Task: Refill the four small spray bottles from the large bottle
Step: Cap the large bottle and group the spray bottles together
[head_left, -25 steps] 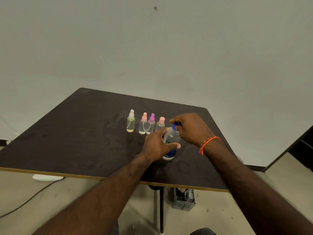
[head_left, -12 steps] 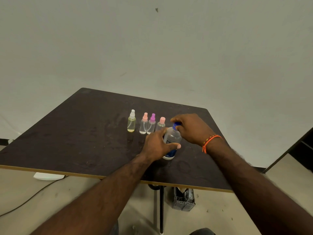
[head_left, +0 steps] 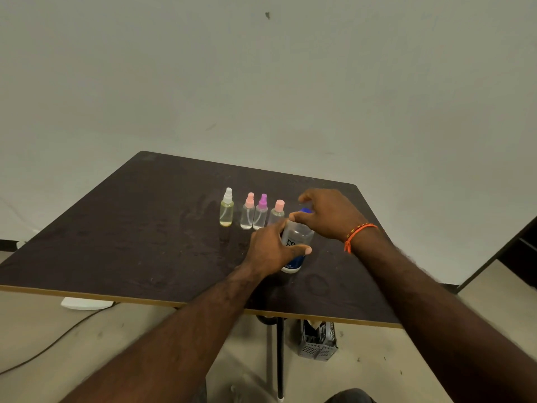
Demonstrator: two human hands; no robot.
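On the dark table [head_left: 130, 228] the large clear bottle [head_left: 297, 239], with a blue label low down, stands upright. My left hand [head_left: 270, 248] is wrapped around its body. My right hand [head_left: 328, 216] curls over its blue cap [head_left: 305, 211], thumb at the neck and forefinger raised. Just left of it stands a row of small spray bottles: a white-topped one with yellowish liquid [head_left: 226, 212], a pink-topped one [head_left: 248, 216], a purple-topped one [head_left: 260, 215] and another pink-topped one [head_left: 277, 213], partly hidden by my left hand. All have their tops on.
A grey plastic crate [head_left: 318, 341] sits on the floor under the table beside the table leg [head_left: 279, 359]. A cable [head_left: 43, 353] and a white flat object [head_left: 84, 303] lie on the floor at the left. Dark furniture [head_left: 520, 251] stands at the right edge.
My right hand has shifted its fingers on the blue cap, with the forefinger now lifted. The left hand and the bottle have stayed where they were.
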